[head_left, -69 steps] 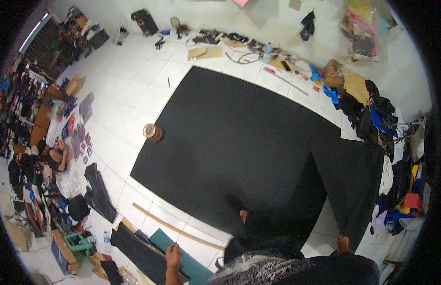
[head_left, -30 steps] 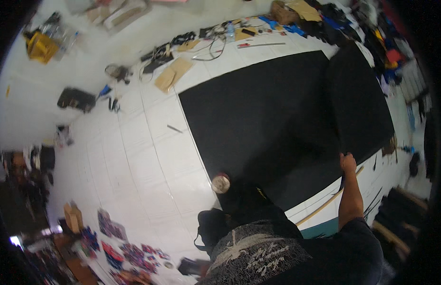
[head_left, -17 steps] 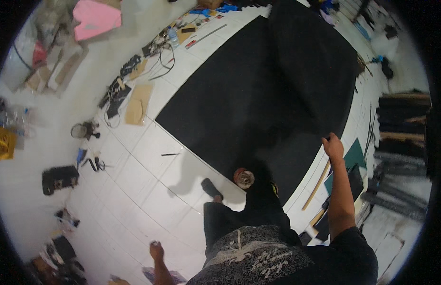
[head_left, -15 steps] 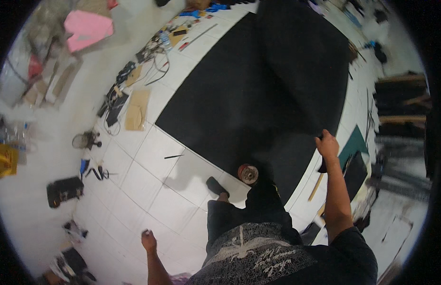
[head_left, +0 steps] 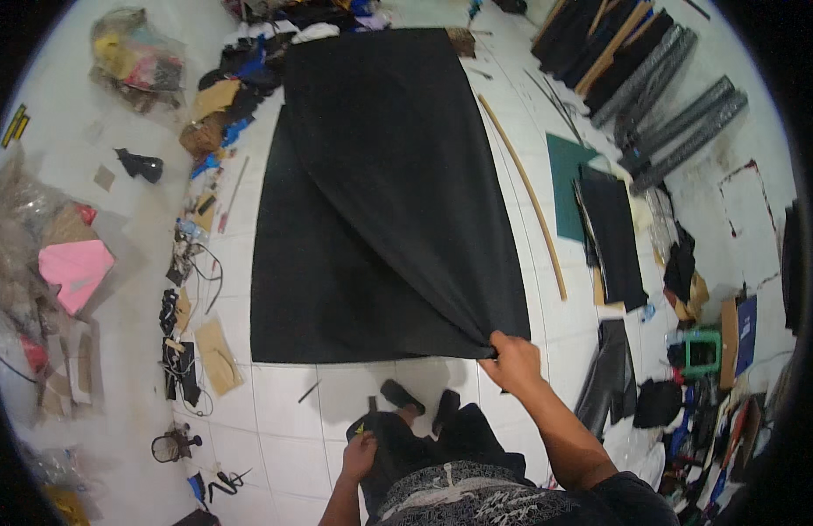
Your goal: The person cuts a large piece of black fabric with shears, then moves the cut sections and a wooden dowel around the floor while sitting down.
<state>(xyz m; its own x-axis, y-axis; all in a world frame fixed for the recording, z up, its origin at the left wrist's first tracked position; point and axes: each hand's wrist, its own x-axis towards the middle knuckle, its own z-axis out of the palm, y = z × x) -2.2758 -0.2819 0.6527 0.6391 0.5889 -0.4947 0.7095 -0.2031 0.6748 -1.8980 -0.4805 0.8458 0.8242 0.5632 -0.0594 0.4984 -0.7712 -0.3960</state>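
Note:
A large black sheet of material (head_left: pixel 319 289) is spread over the white tiled floor in front of me. Its right side is lifted and folds over in a long diagonal ridge. My right hand (head_left: pixel 514 361) pinches the sheet's near right corner, holding it bunched above the floor. My left hand (head_left: pixel 361 454) is by my left thigh, fingers curled around a small item with a yellow part that is too small to name. Both my feet, in dark footwear (head_left: pixel 403 396), stand just short of the sheet's near edge.
Along the sheet's right lies a thin wooden strip (head_left: pixel 529 197). Further right are a green mat (head_left: pixel 568 188), folded black material (head_left: pixel 612 237) and wrapped rolls (head_left: pixel 687 131) by the wall. Cables, brown pieces (head_left: pixel 218 355) and tools line the left side. A short dark stick (head_left: pixel 309 391) lies near my feet.
The sheet's near right corner has come toward me in my right hand, making a diagonal fold. My view has turned. The round reddish object on the sheet no longer shows. My left hand is nearer my thigh.

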